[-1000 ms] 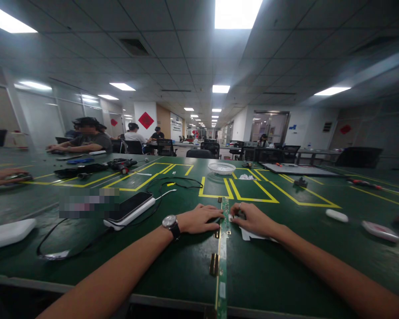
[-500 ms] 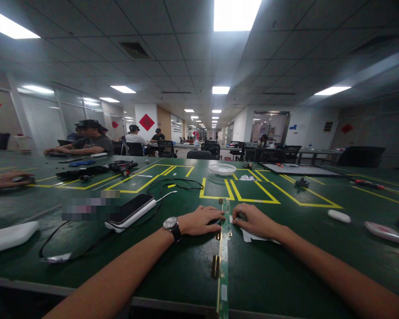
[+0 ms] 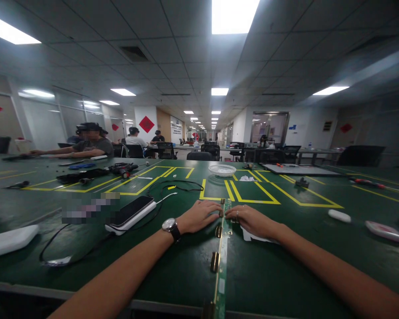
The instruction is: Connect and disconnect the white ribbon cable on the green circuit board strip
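In the head view, 1 long, narrow circuit board (image 3: 222, 266) is lying on the green table (image 3: 173, 274), its long axis running away from me, from the near table edge to just past my fingertips. My 2 hands are meeting it near its far end, so most of its length is lying on my side of the fingers.

My left hand (image 3: 199, 215) is reaching in from the left, fingers loosely stretched, tips resting at the left edge, near the brown tabs (image 3: 214, 262) that are jutting from that side. My right hand (image 3: 251, 218) is coming across from the right, fingers curled, tips meeting the right edge; white paper (image 3: 252, 237) is lying beneath it. Neither hand is clearly nearer. Whether either is pinching anything, I'm not able to tell.
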### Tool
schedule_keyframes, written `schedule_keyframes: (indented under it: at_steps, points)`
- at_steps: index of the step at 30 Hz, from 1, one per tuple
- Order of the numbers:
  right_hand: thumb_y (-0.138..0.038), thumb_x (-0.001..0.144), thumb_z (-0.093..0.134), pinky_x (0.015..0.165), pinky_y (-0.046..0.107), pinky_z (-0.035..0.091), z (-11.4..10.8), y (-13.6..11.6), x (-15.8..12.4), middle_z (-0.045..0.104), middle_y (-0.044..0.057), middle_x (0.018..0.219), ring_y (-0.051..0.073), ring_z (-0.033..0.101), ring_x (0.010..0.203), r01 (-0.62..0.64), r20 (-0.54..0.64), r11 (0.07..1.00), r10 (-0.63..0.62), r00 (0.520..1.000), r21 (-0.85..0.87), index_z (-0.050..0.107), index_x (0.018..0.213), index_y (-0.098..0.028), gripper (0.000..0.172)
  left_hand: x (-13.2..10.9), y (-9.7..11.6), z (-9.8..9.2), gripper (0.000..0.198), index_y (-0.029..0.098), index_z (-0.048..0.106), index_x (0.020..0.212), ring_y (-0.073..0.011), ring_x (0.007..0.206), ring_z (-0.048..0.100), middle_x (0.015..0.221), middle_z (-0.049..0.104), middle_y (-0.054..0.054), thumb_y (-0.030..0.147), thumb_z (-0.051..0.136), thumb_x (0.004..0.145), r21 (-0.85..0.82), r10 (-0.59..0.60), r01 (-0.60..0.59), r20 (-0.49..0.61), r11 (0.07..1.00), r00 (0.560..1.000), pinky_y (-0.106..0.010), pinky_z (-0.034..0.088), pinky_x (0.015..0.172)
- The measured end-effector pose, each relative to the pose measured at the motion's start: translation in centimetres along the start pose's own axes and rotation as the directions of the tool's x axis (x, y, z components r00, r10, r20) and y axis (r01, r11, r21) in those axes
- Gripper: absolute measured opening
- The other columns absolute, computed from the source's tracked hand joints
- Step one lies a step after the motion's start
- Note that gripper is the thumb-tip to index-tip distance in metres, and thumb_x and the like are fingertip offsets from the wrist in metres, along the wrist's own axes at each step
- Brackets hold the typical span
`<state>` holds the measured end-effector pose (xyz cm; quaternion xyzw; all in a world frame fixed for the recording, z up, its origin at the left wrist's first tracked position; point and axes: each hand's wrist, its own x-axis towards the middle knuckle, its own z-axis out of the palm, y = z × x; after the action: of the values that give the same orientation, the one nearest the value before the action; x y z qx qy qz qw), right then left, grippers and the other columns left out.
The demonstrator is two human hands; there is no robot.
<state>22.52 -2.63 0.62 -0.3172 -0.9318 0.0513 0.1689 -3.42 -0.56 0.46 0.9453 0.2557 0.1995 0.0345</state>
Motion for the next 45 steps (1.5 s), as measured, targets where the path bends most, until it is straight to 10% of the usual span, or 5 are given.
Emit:
schedule_keyframes:
  at_steps: [5,9,15,45]
  points:
    - [-0.007,0.087,0.043,0.099,0.036,0.043,-0.3,3.4,-0.8,0.067,0.009,0.12,0.021,0.061,0.11,-0.282,-0.082,0.942,0.271,0.959,-0.181,0.067,0.117,-0.02,0.04,-0.1,-0.4,0.1,0.032,0.024,0.055,0.127,-0.0212,0.124,0.049,0.134,0.057,-0.005,0.037,0.039,0.102,0.044,-0.059,0.061,-0.049,0.997,0.997,-0.038,0.035,0.101]
    - [-0.012,0.088,0.041,0.088,0.042,0.046,-1.4,6.2,-2.6,0.066,0.013,0.115,0.028,0.061,0.105,-0.588,-0.15,0.716,0.579,0.801,-0.377,0.066,0.118,-0.019,0.039,-0.1,-0.7,-0.1,0.033,0.024,0.056,0.125,-0.0201,0.12,0.05,0.131,0.058,-0.004,0.037,0.035,0.103,0.048,-0.098,0.104,-0.12,0.993,0.988,-0.037,0.036,0.101]
    - [-0.02,0.093,0.033,0.085,0.053,0.045,-2.4,7.3,-4.0,0.064,0.017,0.115,0.033,0.059,0.104,-0.722,-0.187,0.522,0.736,0.651,-0.455,0.064,0.112,-0.018,0.037,-0.1,-0.6,-0.3,0.035,0.024,0.058,0.124,-0.0201,0.117,0.051,0.127,0.059,-0.005,0.038,0.033,0.104,0.051,-0.103,0.111,-0.135,0.993,0.985,-0.036,0.038,0.1]
    - [-0.032,0.096,0.024,0.092,0.065,0.04,-1.4,9.1,-4.8,0.054,0.02,0.13,0.036,0.051,0.119,-0.792,-0.209,0.479,0.79,0.577,-0.377,0.059,0.126,-0.016,0.048,-0.4,-0.7,0.0,0.031,0.024,0.061,0.118,-0.0239,0.112,0.053,0.12,0.062,-0.006,0.04,0.041,0.101,0.153,-0.083,0.074,0.051,0.985,0.995,-0.036,0.044,0.089]
